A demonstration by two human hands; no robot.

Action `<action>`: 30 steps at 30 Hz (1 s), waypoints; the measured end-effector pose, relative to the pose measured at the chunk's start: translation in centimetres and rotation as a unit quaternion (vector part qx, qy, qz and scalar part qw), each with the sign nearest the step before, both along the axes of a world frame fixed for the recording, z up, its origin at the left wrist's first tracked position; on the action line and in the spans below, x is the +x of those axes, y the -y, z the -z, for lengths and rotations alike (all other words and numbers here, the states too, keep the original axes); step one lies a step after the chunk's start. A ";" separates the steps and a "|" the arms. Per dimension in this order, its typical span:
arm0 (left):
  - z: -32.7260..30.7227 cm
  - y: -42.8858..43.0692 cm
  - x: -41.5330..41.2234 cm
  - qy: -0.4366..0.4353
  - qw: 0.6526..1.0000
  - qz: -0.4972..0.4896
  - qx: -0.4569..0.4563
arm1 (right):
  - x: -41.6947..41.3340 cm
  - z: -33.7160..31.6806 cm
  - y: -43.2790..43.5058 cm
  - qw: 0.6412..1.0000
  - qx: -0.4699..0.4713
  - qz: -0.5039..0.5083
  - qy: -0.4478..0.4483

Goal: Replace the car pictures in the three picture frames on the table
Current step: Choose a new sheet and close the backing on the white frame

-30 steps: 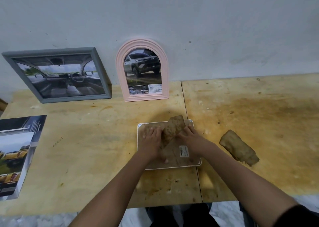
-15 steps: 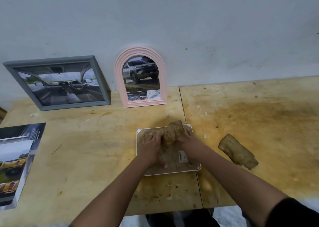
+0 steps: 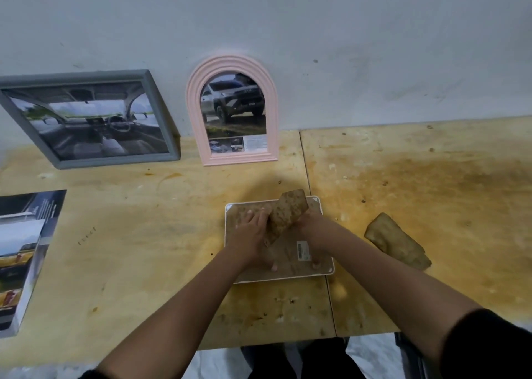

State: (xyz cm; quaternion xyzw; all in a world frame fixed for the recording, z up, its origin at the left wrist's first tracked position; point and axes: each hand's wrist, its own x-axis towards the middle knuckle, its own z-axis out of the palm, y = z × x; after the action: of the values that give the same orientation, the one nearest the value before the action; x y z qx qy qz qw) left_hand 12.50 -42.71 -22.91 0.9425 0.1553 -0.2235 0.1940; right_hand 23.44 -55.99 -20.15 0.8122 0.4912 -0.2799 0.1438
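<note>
A white picture frame (image 3: 288,278) lies face down in the middle of the table, its brown backing board (image 3: 288,259) up. The board's brown stand flap (image 3: 288,210) is tilted upward. My left hand (image 3: 250,232) presses on the board left of the flap, fingers spread, thumb near the lower edge. My right hand (image 3: 312,232) rests on the board right of the flap; its thumb lies by a barcode label (image 3: 303,250), and the flap hides its fingers. A grey frame (image 3: 115,160) with a car-interior picture and a pink arched frame (image 3: 195,105) with a pickup picture lean on the wall.
A car brochure (image 3: 23,252) lies at the table's left edge. A loose brown board piece (image 3: 397,242) lies to the right of the white frame. The table is two stained plywood sheets (image 3: 431,191) against a grey wall.
The view has shifted slightly. Both hands have stayed on the back of the white frame with the flap raised between them.
</note>
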 end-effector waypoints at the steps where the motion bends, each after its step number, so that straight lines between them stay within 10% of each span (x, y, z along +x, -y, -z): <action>1: -0.2 0.1 -0.1 -0.002 1.000 -0.001 0.002 | -0.2 -0.2 0.1 1.000 0.003 -0.008 0.008; 10: -0.3 0.4 -1.6 -0.017 0.999 -0.023 0.018 | -2.6 -0.1 4.0 0.962 0.156 0.222 -0.018; 16: -0.3 -0.6 -4.5 0.092 0.982 -0.165 -0.016 | -2.7 0.6 4.4 0.858 0.215 0.457 -0.096; 26: -1.0 -0.2 -1.6 0.091 0.907 -0.411 -0.010 | -1.6 2.0 0.4 0.806 0.237 0.540 -0.044; 30: -2.6 0.1 -1.4 0.224 0.867 -0.444 -0.043 | -1.1 0.5 0.9 0.759 0.350 0.548 -0.018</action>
State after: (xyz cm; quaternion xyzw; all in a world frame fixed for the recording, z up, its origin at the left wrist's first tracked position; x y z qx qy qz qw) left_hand 11.13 -42.85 -20.31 0.7897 0.4997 0.0970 0.3424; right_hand 22.33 -56.86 -20.65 0.9313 0.0286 -0.1336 -0.3375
